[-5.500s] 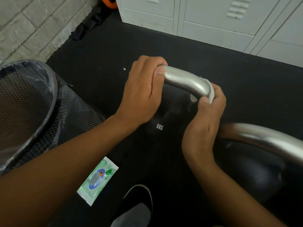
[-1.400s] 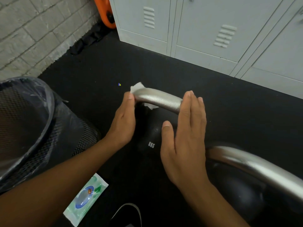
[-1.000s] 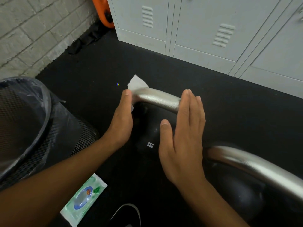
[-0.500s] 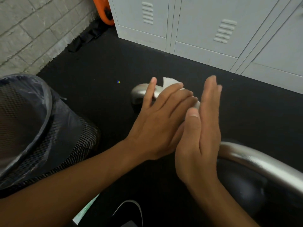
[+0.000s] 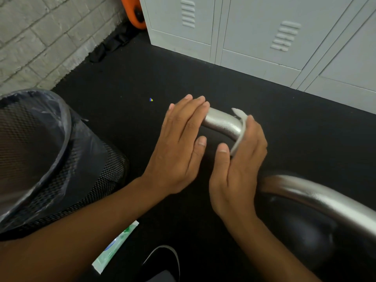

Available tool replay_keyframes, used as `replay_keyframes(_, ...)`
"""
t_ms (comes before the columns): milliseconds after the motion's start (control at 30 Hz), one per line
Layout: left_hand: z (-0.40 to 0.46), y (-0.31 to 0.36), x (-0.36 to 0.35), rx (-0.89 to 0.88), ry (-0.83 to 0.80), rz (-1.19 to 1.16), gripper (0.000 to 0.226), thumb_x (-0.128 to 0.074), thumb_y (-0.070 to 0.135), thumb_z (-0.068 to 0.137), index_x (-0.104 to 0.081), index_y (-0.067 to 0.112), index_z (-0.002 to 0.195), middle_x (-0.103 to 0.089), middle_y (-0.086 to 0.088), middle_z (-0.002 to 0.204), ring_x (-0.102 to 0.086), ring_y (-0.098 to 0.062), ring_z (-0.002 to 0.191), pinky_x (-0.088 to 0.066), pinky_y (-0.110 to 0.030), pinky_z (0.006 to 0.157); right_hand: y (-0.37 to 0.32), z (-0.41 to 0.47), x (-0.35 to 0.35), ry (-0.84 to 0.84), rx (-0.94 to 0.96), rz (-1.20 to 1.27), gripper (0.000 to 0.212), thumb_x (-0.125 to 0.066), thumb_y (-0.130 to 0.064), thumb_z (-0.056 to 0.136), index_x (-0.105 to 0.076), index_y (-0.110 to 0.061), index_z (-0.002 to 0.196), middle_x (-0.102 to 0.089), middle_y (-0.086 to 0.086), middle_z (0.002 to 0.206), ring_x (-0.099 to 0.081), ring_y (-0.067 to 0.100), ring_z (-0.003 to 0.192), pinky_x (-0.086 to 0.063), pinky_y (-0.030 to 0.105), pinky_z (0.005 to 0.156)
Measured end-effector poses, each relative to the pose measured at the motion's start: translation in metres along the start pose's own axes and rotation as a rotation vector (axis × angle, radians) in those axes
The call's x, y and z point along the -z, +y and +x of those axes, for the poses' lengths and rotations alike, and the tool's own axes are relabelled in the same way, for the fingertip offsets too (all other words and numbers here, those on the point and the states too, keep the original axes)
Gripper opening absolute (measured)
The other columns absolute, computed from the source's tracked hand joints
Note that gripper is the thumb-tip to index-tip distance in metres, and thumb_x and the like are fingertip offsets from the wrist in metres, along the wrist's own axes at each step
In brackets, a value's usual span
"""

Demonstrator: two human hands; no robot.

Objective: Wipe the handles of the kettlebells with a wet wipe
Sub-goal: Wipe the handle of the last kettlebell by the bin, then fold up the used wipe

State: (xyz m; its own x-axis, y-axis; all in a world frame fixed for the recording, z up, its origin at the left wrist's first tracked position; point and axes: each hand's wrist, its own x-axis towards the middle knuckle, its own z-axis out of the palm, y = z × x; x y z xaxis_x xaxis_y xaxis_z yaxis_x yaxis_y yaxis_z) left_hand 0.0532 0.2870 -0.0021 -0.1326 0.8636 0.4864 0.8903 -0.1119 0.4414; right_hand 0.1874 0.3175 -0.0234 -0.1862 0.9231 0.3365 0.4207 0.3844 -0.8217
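Observation:
A black kettlebell stands on the floor in front of me, its silver handle point(image 5: 221, 123) arching between my hands. My left hand point(image 5: 179, 151) lies flat with straight fingers over the handle's left end. My right hand point(image 5: 240, 165) presses a white wet wipe point(image 5: 239, 131) against the handle's right bend, palm facing left, thumb under the wipe's lower edge. A second, bigger kettlebell point(image 5: 305, 237) stands at the lower right, with its silver handle point(image 5: 317, 198) running to the frame edge.
A black mesh bin point(image 5: 50, 159) with a plastic liner stands at the left. A green wet-wipe packet point(image 5: 116, 245) lies on the black floor by my shoe point(image 5: 162, 261). Grey lockers point(image 5: 254, 33) line the back, a brick wall the far left.
The wipe has passed from my left hand to my right hand, which now presses it on the handle's right bend. My left hand has slid back to the handle's left end.

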Motion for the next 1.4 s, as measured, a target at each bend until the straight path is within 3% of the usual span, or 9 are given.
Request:
replay_keyframes(167, 0.000, 0.003, -0.003, 0.025, 0.028, -0.052, 0.054, -0.044, 0.014, 0.100, -0.040, -0.004, 0.152, -0.038, -0.015, 0.159, -0.024, -0.026, 0.156, -0.014, -0.054, 0.128, -0.007, -0.009, -0.001, -0.055, -0.628, 0.415, 0.072, -0.051, -0.039, 0.099, -0.015, -0.034, 0.161, -0.024, -0.012, 0.161, -0.028, 0.009, 0.150, -0.027, 0.034, 0.122)
replay_keyframes(267, 0.000, 0.002, -0.004, 0.020, 0.038, -0.053, 0.054, -0.044, 0.014, 0.100, -0.040, -0.002, 0.151, -0.039, -0.015, 0.158, -0.026, -0.027, 0.155, -0.016, -0.056, 0.127, -0.004, -0.008, 0.003, -0.106, -0.723, 0.479, 0.068, -0.057, -0.036, 0.094, -0.028, -0.038, 0.155, -0.037, -0.008, 0.158, -0.039, 0.014, 0.145, -0.031, 0.039, 0.122)
replay_keyframes(433, 0.001, 0.008, -0.005, 0.057, 0.062, -0.060, 0.053, -0.046, 0.017, 0.100, -0.042, 0.000, 0.150, -0.042, -0.013, 0.156, -0.029, -0.027, 0.153, -0.019, -0.058, 0.125, -0.022, 0.001, 0.007, 0.002, -0.515, 0.423, 0.061, -0.050, -0.025, 0.087, -0.039, -0.036, 0.147, -0.046, -0.003, 0.149, -0.047, 0.013, 0.135, -0.039, 0.043, 0.118)
replay_keyframes(633, 0.001, 0.002, 0.004, 0.043, 0.007, -0.050, 0.054, -0.044, 0.019, 0.102, -0.041, -0.002, 0.152, -0.041, -0.014, 0.158, -0.028, -0.025, 0.154, -0.022, -0.057, 0.124, -0.025, 0.012, 0.009, -0.057, -0.090, -0.004, 0.070, -0.056, 0.002, 0.084, -0.039, -0.012, 0.151, -0.039, 0.002, 0.150, -0.036, 0.018, 0.141, -0.039, 0.049, 0.115)
replay_keyframes(867, -0.001, -0.012, 0.012, 0.063, -0.026, -0.106, 0.051, -0.038, 0.018, 0.108, -0.038, -0.003, 0.154, -0.037, -0.013, 0.162, -0.028, -0.023, 0.155, -0.027, -0.051, 0.124, -0.035, 0.023, -0.008, -0.162, 0.373, -0.484, 0.054, -0.054, -0.016, 0.105, -0.042, 0.001, 0.155, -0.044, 0.020, 0.160, -0.035, 0.037, 0.153, -0.021, 0.051, 0.129)
replay_keyframes(1067, -0.002, -0.010, 0.020, 0.179, 0.001, -0.189, 0.048, -0.042, 0.015, 0.108, -0.040, 0.003, 0.154, -0.039, -0.008, 0.162, -0.029, -0.017, 0.155, -0.025, -0.034, 0.127, -0.027, 0.035, 0.001, -0.116, 0.440, -0.309, 0.044, -0.052, -0.004, 0.098, -0.058, -0.002, 0.142, -0.062, 0.017, 0.142, -0.050, 0.026, 0.136, -0.016, 0.020, 0.124)
replay_keyframes(1200, -0.003, -0.002, 0.024, 0.219, -0.020, -0.231, 0.054, -0.057, 0.010, 0.103, -0.042, 0.008, 0.155, -0.039, -0.004, 0.164, -0.024, -0.016, 0.157, -0.025, -0.032, 0.127, -0.038, 0.040, 0.015, -0.052, 0.421, -0.197, 0.029, -0.054, -0.005, 0.097, -0.073, -0.006, 0.119, -0.073, 0.010, 0.116, -0.066, 0.024, 0.112, -0.030, 0.009, 0.108)
replay_keyframes(1300, -0.005, 0.001, 0.028, 0.215, -0.007, -0.244, 0.052, -0.065, 0.019, 0.100, -0.050, 0.013, 0.150, -0.044, -0.001, 0.160, -0.025, -0.016, 0.156, -0.027, -0.036, 0.126, -0.050, 0.049, 0.027, -0.118, 0.310, -0.047, 0.027, -0.058, -0.007, 0.099, -0.074, -0.025, 0.111, -0.068, -0.010, 0.104, -0.061, -0.004, 0.095, -0.035, -0.002, 0.093)
replay_keyframes(1400, -0.003, 0.009, 0.036, 0.245, 0.094, -0.296, 0.042, -0.070, 0.023, 0.097, -0.061, 0.013, 0.136, -0.060, -0.001, 0.142, -0.047, -0.014, 0.142, -0.040, -0.032, 0.117, -0.066, 0.051, 0.035, -0.215, 0.224, 0.098, 0.030, -0.062, -0.006, 0.099, -0.072, -0.033, 0.106, -0.066, -0.024, 0.098, -0.061, -0.017, 0.094, -0.039, -0.001, 0.083)
